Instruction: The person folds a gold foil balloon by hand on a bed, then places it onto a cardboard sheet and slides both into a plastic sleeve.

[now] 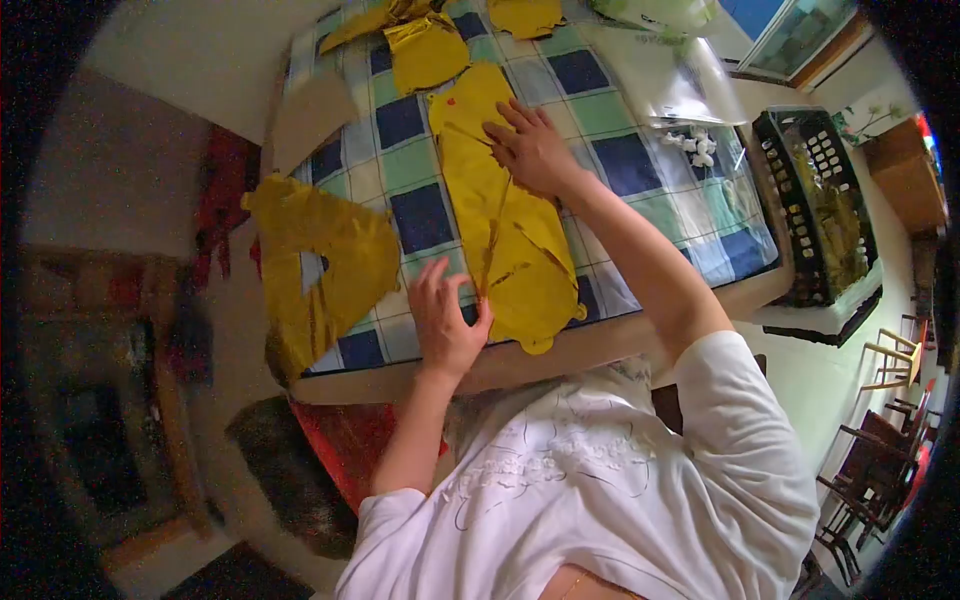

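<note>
A long, flat gold foil balloon (pixel 505 235) lies creased on the checked tablecloth, its rounded lower end reaching the near table edge. My right hand (pixel 535 150) rests on its upper part, fingers spread. At its lower left edge is my left hand (pixel 450 318), fingers curved and apart, with the thumb touching or very near the foil. To the left lies a second gold foil balloon (pixel 345 245), wide, with a hole in it. More gold foil pieces (pixel 430 55) sit at the far end of the table.
The checked tablecloth (pixel 625 165) covers the table. Clear plastic sheeting (pixel 680 85) and small white pieces (pixel 700 148) lie at the right. A beige sheet (pixel 312 122) is at the left. Beyond the right edge stands a black accordion-like object (pixel 815 200); chairs (pixel 875 450) are farther off.
</note>
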A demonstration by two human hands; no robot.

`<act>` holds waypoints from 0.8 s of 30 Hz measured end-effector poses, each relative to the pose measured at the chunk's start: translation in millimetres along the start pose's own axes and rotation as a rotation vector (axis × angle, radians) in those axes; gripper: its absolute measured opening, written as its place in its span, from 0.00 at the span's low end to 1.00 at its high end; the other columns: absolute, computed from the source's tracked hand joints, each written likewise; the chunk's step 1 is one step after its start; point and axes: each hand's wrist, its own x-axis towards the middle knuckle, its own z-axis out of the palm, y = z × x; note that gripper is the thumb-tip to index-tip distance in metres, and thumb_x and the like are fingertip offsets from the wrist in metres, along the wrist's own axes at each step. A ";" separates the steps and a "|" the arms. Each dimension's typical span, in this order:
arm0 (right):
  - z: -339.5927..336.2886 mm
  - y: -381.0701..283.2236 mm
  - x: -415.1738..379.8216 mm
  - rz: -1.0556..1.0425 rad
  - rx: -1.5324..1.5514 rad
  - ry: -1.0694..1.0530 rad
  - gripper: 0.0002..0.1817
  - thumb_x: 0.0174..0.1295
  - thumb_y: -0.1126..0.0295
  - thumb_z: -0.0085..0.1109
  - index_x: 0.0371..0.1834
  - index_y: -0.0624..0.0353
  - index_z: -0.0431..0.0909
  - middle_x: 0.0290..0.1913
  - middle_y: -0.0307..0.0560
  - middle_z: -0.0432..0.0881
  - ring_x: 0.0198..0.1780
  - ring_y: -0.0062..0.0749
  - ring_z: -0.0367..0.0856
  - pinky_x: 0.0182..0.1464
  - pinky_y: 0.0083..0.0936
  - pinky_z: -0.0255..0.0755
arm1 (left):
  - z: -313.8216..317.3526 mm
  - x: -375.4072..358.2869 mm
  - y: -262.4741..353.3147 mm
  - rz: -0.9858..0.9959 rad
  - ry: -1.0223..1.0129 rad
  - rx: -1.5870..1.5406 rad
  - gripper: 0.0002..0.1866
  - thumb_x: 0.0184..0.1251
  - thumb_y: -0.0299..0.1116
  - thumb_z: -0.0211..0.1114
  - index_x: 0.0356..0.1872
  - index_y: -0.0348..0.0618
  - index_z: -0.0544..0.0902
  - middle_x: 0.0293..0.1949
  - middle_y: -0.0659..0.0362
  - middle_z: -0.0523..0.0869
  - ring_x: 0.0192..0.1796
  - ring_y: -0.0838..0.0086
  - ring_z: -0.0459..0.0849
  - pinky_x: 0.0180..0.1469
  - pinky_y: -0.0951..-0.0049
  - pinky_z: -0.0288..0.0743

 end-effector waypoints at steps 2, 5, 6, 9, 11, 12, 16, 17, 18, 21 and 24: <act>2.7 0.8 0.3 0.004 0.030 0.016 0.24 0.67 0.55 0.42 0.63 0.51 0.69 0.71 0.55 0.59 0.72 0.52 0.55 0.70 0.52 0.48 | -2.0 -10.3 3.8 -0.022 -0.007 0.001 0.18 0.46 0.27 0.69 0.41 0.43 0.75 0.61 0.49 0.69 0.66 0.51 0.64 0.66 0.52 0.57; 6.1 3.4 -0.2 -0.003 0.037 0.027 0.24 0.67 0.55 0.42 0.63 0.51 0.69 0.71 0.55 0.59 0.72 0.52 0.55 0.70 0.53 0.48 | -2.2 -20.0 10.0 0.044 0.020 0.070 0.14 0.48 0.26 0.67 0.37 0.43 0.75 0.57 0.49 0.72 0.63 0.51 0.67 0.63 0.48 0.60; 6.1 3.3 -0.1 -0.008 0.033 0.030 0.24 0.67 0.55 0.43 0.63 0.51 0.69 0.71 0.55 0.60 0.72 0.52 0.55 0.70 0.53 0.48 | -3.7 -23.3 10.7 0.036 0.020 0.044 0.13 0.48 0.26 0.67 0.37 0.42 0.75 0.57 0.49 0.72 0.62 0.51 0.67 0.63 0.49 0.60; 4.7 2.7 1.1 -0.008 0.010 0.037 0.23 0.67 0.55 0.43 0.63 0.51 0.69 0.70 0.55 0.60 0.71 0.52 0.55 0.70 0.53 0.48 | -9.8 -23.3 6.7 -0.011 0.030 -0.050 0.10 0.51 0.24 0.64 0.37 0.41 0.77 0.57 0.49 0.73 0.63 0.52 0.68 0.64 0.52 0.60; 2.9 1.6 1.8 0.001 0.003 0.015 0.23 0.67 0.55 0.43 0.63 0.51 0.69 0.70 0.55 0.61 0.71 0.52 0.56 0.70 0.53 0.48 | -11.3 -7.9 -1.6 -0.077 0.050 -0.139 0.08 0.54 0.22 0.61 0.37 0.40 0.78 0.59 0.48 0.74 0.65 0.52 0.67 0.67 0.56 0.59; 1.9 1.0 2.7 0.004 -0.001 0.006 0.23 0.67 0.55 0.43 0.62 0.51 0.70 0.70 0.54 0.61 0.71 0.52 0.56 0.70 0.53 0.48 | -8.5 4.4 -3.8 -0.035 0.049 -0.110 0.10 0.57 0.24 0.60 0.42 0.40 0.77 0.60 0.48 0.73 0.66 0.53 0.66 0.68 0.56 0.58; -1.7 -2.0 1.3 0.005 -0.019 0.002 0.24 0.67 0.55 0.43 0.63 0.51 0.70 0.69 0.54 0.62 0.71 0.52 0.56 0.70 0.51 0.49 | 11.5 77.6 -16.3 0.117 0.045 -0.002 0.19 0.67 0.30 0.54 0.59 0.40 0.72 0.65 0.47 0.68 0.70 0.53 0.62 0.70 0.57 0.55; -1.0 -1.8 1.0 0.001 -0.017 0.012 0.24 0.67 0.55 0.43 0.63 0.51 0.70 0.69 0.54 0.62 0.71 0.51 0.56 0.70 0.51 0.49 | 25.0 93.0 -21.7 0.138 0.035 0.014 0.21 0.69 0.32 0.53 0.62 0.40 0.69 0.66 0.47 0.67 0.70 0.53 0.61 0.70 0.57 0.55; -0.4 -1.5 0.7 -0.002 -0.016 0.022 0.24 0.67 0.55 0.43 0.63 0.51 0.70 0.69 0.55 0.62 0.71 0.51 0.56 0.70 0.51 0.49 | 36.8 105.8 -27.6 0.159 0.024 0.030 0.24 0.70 0.34 0.52 0.65 0.41 0.66 0.67 0.48 0.66 0.71 0.53 0.60 0.70 0.57 0.54; -2.8 -1.7 2.7 0.018 -0.022 -0.026 0.24 0.67 0.55 0.43 0.64 0.50 0.69 0.70 0.55 0.60 0.72 0.52 0.53 0.70 0.51 0.48 | 58.4 136.6 -44.4 0.161 -0.020 0.108 0.27 0.71 0.38 0.51 0.68 0.42 0.63 0.70 0.50 0.62 0.72 0.54 0.57 0.71 0.55 0.51; -8.0 -4.9 2.8 0.039 -0.048 -0.048 0.25 0.68 0.55 0.42 0.66 0.49 0.68 0.71 0.55 0.58 0.73 0.52 0.51 0.71 0.52 0.46 | 64.4 145.4 -50.2 0.039 -0.167 0.184 0.27 0.71 0.40 0.50 0.69 0.42 0.62 0.71 0.51 0.59 0.73 0.55 0.55 0.72 0.52 0.48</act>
